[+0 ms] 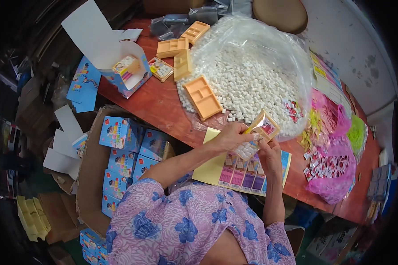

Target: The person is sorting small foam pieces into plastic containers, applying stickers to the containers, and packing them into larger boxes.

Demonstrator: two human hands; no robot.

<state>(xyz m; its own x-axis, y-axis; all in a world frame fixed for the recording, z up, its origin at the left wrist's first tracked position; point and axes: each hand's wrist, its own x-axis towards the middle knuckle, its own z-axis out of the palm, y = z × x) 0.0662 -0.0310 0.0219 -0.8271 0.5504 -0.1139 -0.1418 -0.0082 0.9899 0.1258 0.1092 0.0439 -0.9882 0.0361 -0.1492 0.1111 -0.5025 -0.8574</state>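
both hands meet over the near edge of the red table (pixel 159 104). the left hand (pixel 231 136) curls its fingers closed on the side of a small orange tray (pixel 264 125) with a printed card in it, and the right hand (pixel 269 154) pinches the same tray from below, with a small clear packet (pixel 246 149) between the two hands. under them a yellow sheet of stickers (pixel 239 170) lies on the near edge. just beyond, a big clear bag of small white pieces (pixel 252 75) fills the table's middle, with empty orange trays (pixel 202 97) along its left side. pink bags (pixel 334 163) sit toward the right edge, and blue boxes (pixel 124 150) fill a carton (pixel 90 176) off the left edge.
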